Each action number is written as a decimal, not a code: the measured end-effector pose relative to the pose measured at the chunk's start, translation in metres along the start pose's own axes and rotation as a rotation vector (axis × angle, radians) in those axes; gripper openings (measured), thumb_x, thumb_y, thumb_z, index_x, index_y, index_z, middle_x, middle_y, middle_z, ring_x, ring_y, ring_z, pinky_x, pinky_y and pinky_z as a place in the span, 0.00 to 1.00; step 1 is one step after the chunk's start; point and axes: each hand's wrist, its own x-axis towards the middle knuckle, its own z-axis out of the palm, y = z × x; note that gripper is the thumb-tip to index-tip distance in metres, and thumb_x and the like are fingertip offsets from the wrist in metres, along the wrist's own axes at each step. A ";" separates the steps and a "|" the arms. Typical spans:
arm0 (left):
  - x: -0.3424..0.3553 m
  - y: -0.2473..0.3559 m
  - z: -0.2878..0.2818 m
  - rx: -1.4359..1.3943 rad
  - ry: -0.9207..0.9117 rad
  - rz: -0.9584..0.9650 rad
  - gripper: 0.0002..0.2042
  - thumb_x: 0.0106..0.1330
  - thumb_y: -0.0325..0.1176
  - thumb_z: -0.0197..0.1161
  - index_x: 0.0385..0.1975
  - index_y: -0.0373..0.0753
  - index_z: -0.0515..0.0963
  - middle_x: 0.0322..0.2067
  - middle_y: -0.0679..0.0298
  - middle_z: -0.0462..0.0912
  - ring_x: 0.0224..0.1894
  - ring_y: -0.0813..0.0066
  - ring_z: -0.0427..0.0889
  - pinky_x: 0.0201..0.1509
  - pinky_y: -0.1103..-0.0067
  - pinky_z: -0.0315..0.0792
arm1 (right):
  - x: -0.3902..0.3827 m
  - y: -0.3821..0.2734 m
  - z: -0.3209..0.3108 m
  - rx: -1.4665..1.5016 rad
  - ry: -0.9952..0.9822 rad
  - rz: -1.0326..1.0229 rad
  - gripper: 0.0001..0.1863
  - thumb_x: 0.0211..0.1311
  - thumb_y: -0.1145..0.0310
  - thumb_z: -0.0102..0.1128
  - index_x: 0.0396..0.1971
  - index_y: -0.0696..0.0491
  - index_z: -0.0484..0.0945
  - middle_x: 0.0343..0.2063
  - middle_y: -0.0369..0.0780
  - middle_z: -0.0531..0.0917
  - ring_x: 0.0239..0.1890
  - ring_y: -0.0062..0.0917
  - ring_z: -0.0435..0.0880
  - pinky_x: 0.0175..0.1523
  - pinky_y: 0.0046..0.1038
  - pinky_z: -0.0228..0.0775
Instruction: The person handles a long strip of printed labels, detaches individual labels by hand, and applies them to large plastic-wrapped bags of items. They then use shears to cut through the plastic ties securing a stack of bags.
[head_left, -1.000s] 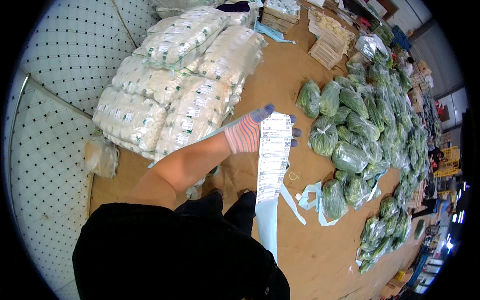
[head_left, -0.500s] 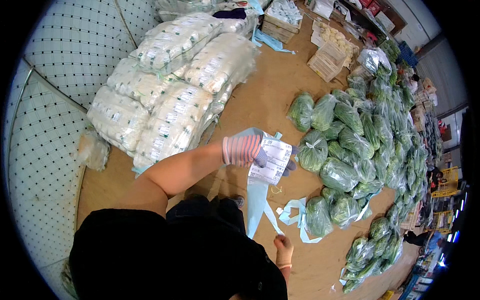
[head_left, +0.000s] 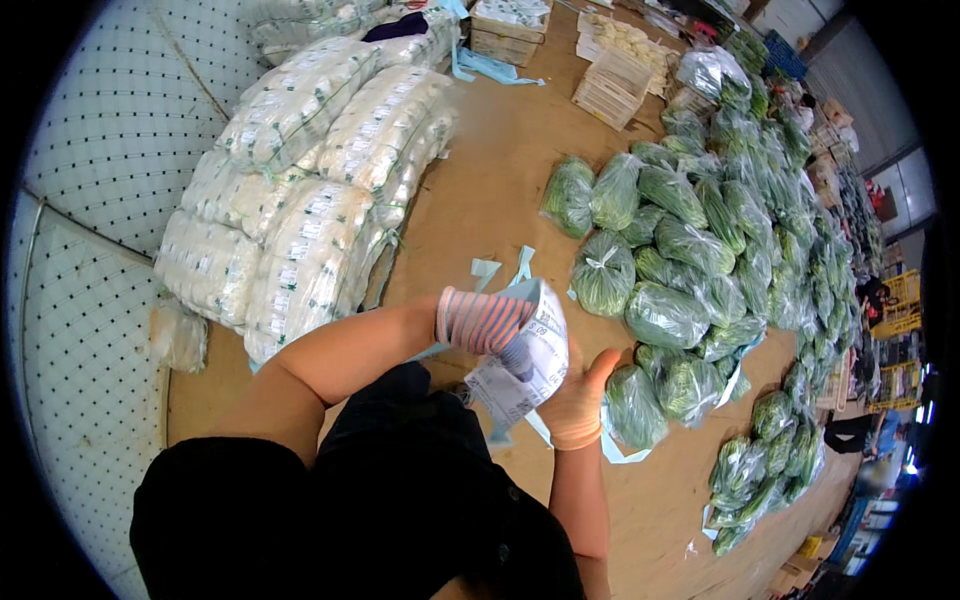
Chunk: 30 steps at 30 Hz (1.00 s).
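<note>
My left hand (head_left: 490,330), in a grey glove with a pink-striped cuff, is closed around a strip of white printed labels (head_left: 548,345) on pale blue backing. The strip curls over the hand, and a flat label (head_left: 503,392) hangs below the fingers. Close on the right side of the strip is my right hand (head_left: 575,405), in a pale orange glove. Its thumb stands out wide and the hand looks open, though the labels cover part of its fingers. Loose pale blue backing (head_left: 522,265) shows just beyond the left hand.
Clear bags of green vegetables (head_left: 668,313) lie piled on the brown floor to the right. Stacked clear sacks of white goods (head_left: 310,215) stand at the left beside a dotted wall sheet (head_left: 85,330). Crates (head_left: 612,88) and blue strips (head_left: 490,68) lie at the far side.
My right hand has come up from low near my body to beside the labels, its thumb now spread. The label strip has turned and curled in my left hand. The view has shifted slightly.
</note>
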 end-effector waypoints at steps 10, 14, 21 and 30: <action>-0.026 -0.036 -0.012 0.459 -0.061 0.087 0.16 0.48 0.41 0.62 0.30 0.36 0.71 0.24 0.57 0.77 0.27 0.66 0.76 0.31 0.78 0.68 | 0.019 -0.003 0.012 -0.092 0.289 -0.230 0.29 0.52 0.67 0.53 0.53 0.60 0.55 0.47 0.44 0.68 0.50 0.28 0.67 0.56 0.26 0.56; -0.040 -0.016 -0.014 0.359 0.075 -0.024 0.19 0.46 0.45 0.63 0.29 0.36 0.72 0.25 0.55 0.77 0.27 0.68 0.76 0.30 0.78 0.68 | 0.027 -0.001 0.026 -0.180 0.422 -0.342 0.26 0.49 0.78 0.52 0.50 0.60 0.60 0.41 0.44 0.72 0.43 0.28 0.72 0.51 0.27 0.63; -0.039 0.011 -0.021 -0.269 0.219 0.017 0.21 0.49 0.42 0.63 0.39 0.33 0.72 0.33 0.65 0.78 0.35 0.84 0.72 0.38 0.82 0.67 | 0.034 0.008 0.046 -0.522 0.584 -0.557 0.21 0.46 0.82 0.53 0.44 0.63 0.66 0.35 0.39 0.74 0.37 0.19 0.72 0.45 0.21 0.63; -0.032 0.019 -0.019 -0.131 0.271 0.018 0.18 0.51 0.24 0.57 0.44 0.32 0.69 0.38 0.63 0.77 0.41 0.81 0.73 0.46 0.82 0.65 | 0.029 0.013 0.046 -0.461 0.544 -0.591 0.24 0.43 0.76 0.56 0.46 0.62 0.67 0.40 0.39 0.73 0.41 0.22 0.71 0.50 0.24 0.59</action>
